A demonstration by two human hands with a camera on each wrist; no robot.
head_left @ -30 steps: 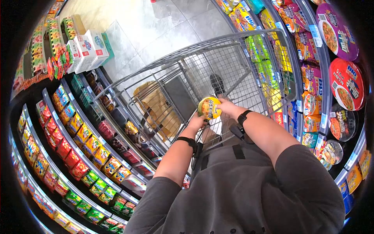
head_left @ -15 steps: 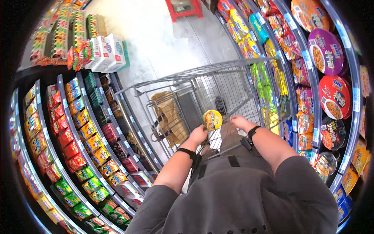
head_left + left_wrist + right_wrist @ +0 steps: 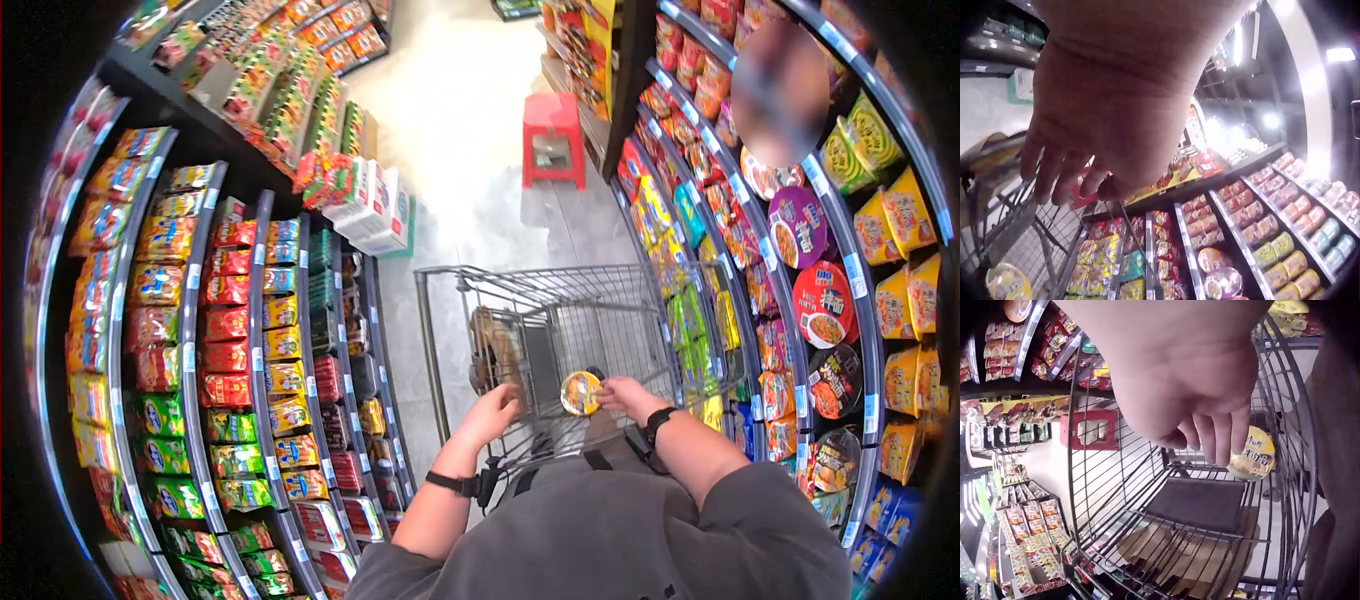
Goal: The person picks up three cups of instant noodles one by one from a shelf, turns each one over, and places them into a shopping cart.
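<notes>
A noodle bowl with a yellow-rimmed lid rests low in the near part of a wire shopping cart. My right hand is at its right side, and in the right wrist view the relaxed fingers overlap the bowl. To the left of the bowl, over the cart's near left corner, my left hand hangs loosely bent with nothing in it. The left wrist view has its fingers drooping above the cart wires, the bowl lower down.
A brown paper bag hangs by the cart's grey seat panel. Shelves of noodle packets line the left side; noodle bowls fill the right. Ahead stand a red stool and white boxes.
Both hands held the bowl at first, then parted from it. The left hand has drawn away left; the right has come back beside the bowl. The view has tilted up along the aisle.
</notes>
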